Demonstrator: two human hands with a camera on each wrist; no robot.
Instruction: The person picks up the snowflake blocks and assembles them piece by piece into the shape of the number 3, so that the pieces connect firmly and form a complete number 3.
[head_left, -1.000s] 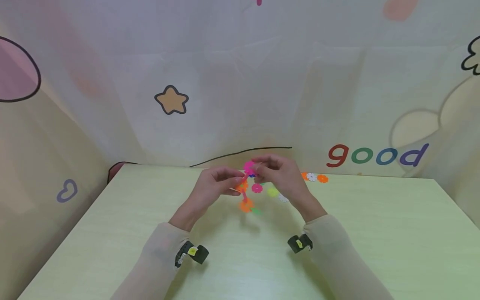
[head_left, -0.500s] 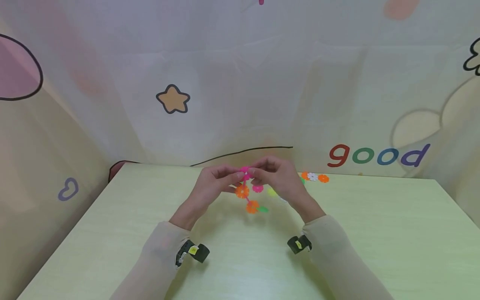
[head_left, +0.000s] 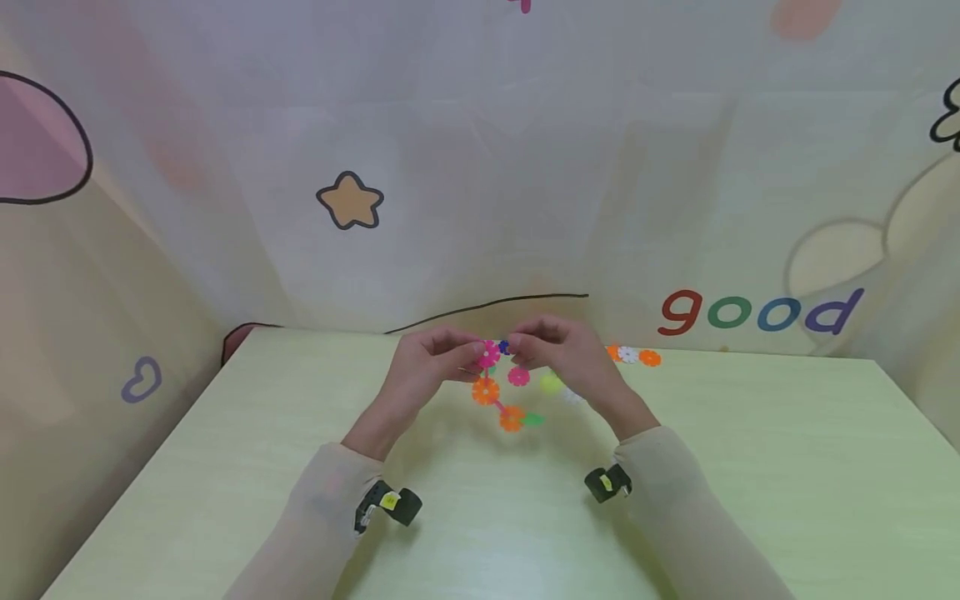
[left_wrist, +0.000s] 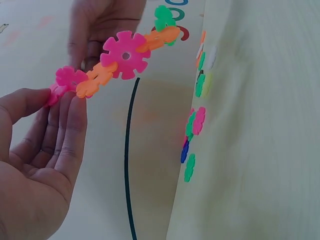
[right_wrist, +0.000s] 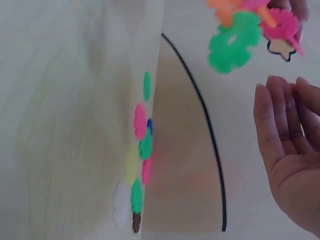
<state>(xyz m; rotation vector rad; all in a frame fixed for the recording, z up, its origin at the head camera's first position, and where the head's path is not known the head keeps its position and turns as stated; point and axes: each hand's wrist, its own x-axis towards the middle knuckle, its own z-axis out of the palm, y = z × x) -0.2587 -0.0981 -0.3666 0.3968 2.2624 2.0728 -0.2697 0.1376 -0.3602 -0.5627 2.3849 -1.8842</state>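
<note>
My left hand (head_left: 431, 362) pinches the pink end of a short chain of interlocking flower-shaped plastic discs, held up over the table. In the left wrist view the chain runs from a pink disc (left_wrist: 71, 76) at the fingertips through an orange disc (left_wrist: 96, 80), a large pink disc (left_wrist: 117, 65) and another orange disc (left_wrist: 159, 38) to a green disc (left_wrist: 164, 19). From the head it hangs down and to the right. My right hand (head_left: 566, 358) is raised just right of the chain, fingers loosely bent with nothing between them in the right wrist view.
Several loose flower discs lie near the table's back edge, among them a pink disc (head_left: 518, 377), a yellow disc (head_left: 551, 382) and a blue disc (head_left: 504, 347). Farther right is an orange disc (head_left: 649, 357). Behind the table (head_left: 735, 467) hangs a printed cloth (head_left: 480, 183).
My right hand has come off the pink end and shifted slightly right. My left fingers have moved from lower on the chain to that end. The chain's lower part has swung right.
</note>
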